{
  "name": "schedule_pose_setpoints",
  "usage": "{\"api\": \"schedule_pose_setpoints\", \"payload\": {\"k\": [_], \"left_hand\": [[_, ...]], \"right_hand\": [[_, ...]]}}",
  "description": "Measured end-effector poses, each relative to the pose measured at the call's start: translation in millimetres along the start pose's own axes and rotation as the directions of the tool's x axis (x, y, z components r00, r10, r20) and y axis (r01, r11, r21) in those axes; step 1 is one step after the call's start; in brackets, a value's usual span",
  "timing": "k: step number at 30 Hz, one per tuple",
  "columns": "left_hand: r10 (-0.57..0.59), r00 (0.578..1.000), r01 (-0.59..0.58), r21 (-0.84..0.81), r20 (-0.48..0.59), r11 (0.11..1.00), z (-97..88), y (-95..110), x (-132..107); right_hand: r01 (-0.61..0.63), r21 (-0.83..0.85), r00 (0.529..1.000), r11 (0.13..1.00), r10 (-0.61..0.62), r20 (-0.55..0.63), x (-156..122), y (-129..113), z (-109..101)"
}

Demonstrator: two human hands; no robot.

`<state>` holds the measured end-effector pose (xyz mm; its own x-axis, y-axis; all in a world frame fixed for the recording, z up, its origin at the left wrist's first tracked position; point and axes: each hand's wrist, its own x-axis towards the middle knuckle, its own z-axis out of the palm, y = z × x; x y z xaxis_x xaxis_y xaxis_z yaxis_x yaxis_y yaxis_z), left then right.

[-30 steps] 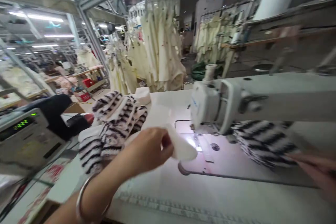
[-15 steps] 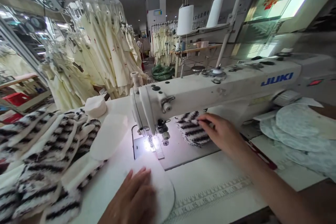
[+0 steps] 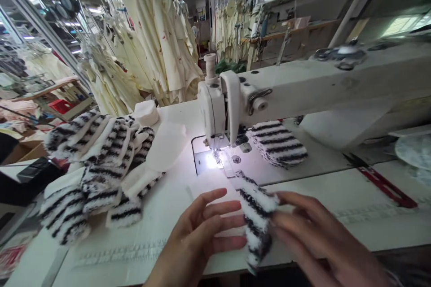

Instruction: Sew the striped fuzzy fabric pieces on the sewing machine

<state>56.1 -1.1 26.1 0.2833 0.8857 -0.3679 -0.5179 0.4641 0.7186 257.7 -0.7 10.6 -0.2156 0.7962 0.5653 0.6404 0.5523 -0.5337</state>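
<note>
A black-and-white striped fleece piece (image 3: 256, 213) hangs in front of the sewing machine (image 3: 222, 107), its near edge pinched by my right hand (image 3: 313, 228). My left hand (image 3: 208, 228) has its fingers spread beside the piece, over a white fabric piece (image 3: 202, 186) that it partly covers. The machine's lit needle and presser foot (image 3: 217, 157) stand just beyond my hands. Under the machine arm lies a stack of rounded striped pieces (image 3: 278, 143).
Sewn striped fleece pieces (image 3: 101, 143) are heaped on the left. A white block (image 3: 146, 113) stands behind them. Red thread snips (image 3: 384, 181) lie on the right, near pale patterned pieces (image 3: 414, 148). Cream garments (image 3: 161, 31) hang beyond the table (image 3: 303, 206).
My right hand has come from the stack under the machine arm towards me with a striped piece. My left hand has lifted and opened beside it. The view has shifted.
</note>
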Motion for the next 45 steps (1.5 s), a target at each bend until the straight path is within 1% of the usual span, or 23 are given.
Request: {"api": "schedule_pose_setpoints", "payload": {"k": [1,2,5,7,9,10,12,14,16,18,19,20,21,23,25,27,29,31,33,35,37,41,45], "left_hand": [[-0.004,1.000,0.004,0.003,-0.002,1.000,-0.7,2,-2],[-0.006,1.000,0.005,0.006,0.013,1.000,-0.8,3,-4],[0.056,0.997,-0.061,0.087,0.057,0.994,1.3,4,-6],[0.142,0.989,-0.147,0.197,0.037,0.969,2.2,3,-4],[0.196,0.981,-0.189,0.280,0.005,0.941,0.2,2,-3],[0.189,0.982,-0.182,0.289,0.002,0.940,-1.8,2,-2],[0.153,0.988,-0.150,0.272,0.013,0.951,-6.7,4,-3],[0.125,0.992,-0.123,0.268,0.008,0.955,-10.9,6,-5],[0.133,0.991,-0.124,0.290,-0.012,0.949,-13.2,10,-7],[0.166,0.986,-0.150,0.324,-0.021,0.934,-13.7,18,-9],[0.189,0.982,-0.168,0.353,-0.024,0.920,-13.5,24,-8],[0.218,0.976,-0.188,0.397,-0.030,0.898,-13.3,30,-7],[0.246,0.969,-0.202,0.457,-0.037,0.866,-13.4,37,-4],[0.283,0.958,-0.207,0.581,-0.043,0.787,-15.3,51,4],[0.278,0.960,-0.180,0.689,-0.032,0.702,-20.0,61,14],[0.245,0.969,-0.131,0.817,-0.012,0.561,-25.9,66,24],[0.224,0.974,-0.095,0.934,0.016,0.345,-30.0,66,29],[0.211,0.976,-0.080,0.986,0.048,0.147,-30.1,66,31],[0.204,0.976,-0.082,0.996,0.076,0.020,-26.9,68,30],[0.211,0.973,-0.077,0.994,0.092,-0.077,-22.3,72,30],[0.226,0.968,-0.079,0.988,0.107,-0.130,-18.3,75,32],[0.234,0.968,-0.062,0.988,0.094,-0.140,-15.9,77,41],[0.216,0.976,0.010,0.986,0.026,-0.164,-17.3,76,46]], "right_hand": [[-0.080,0.073,0.997,0.994,0.080,0.012,2,1,4],[-0.129,0.145,0.991,0.981,0.123,0.053,5,0,7],[-0.182,0.277,0.967,0.943,0.121,0.222,15,-10,16],[-0.189,0.287,0.965,0.939,0.124,0.230,18,-14,18],[-0.248,0.272,0.962,0.930,0.202,0.184,20,-11,16],[-0.299,0.269,0.950,0.916,0.259,0.173,20,-6,14],[-0.417,0.278,0.904,0.865,0.365,0.221,19,3,10],[-0.521,0.348,0.846,0.779,0.420,0.327,18,6,8],[-0.625,0.456,0.774,0.633,0.427,0.469,19,0,7],[-0.707,0.526,0.702,0.472,0.377,0.604,24,-10,9],[-0.718,0.551,0.691,0.426,0.339,0.638,28,-15,10],[-0.707,0.569,0.701,0.420,0.311,0.642,34,-18,12],[-0.678,0.576,0.727,0.457,0.298,0.619,40,-20,13],[-0.597,0.529,0.781,0.604,0.283,0.557,51,-18,18],[-0.528,0.400,0.796,0.749,0.272,0.540,57,-13,24],[-0.464,0.260,0.794,0.847,0.268,0.545,55,-10,31],[-0.387,0.161,0.817,0.908,0.256,0.517,46,-11,36],[-0.300,0.120,0.848,0.946,0.207,0.488,32,-15,40],[-0.205,0.117,0.887,0.972,0.134,0.441,21,-19,42],[-0.123,0.095,0.910,0.988,0.074,0.408,14,-21,42],[-0.056,0.071,0.921,0.996,0.024,0.388,12,-20,41],[0.046,0.026,0.929,0.999,-0.052,0.367,14,-12,42],[0.052,0.024,0.919,0.998,-0.058,0.389,14,-7,50]]}}
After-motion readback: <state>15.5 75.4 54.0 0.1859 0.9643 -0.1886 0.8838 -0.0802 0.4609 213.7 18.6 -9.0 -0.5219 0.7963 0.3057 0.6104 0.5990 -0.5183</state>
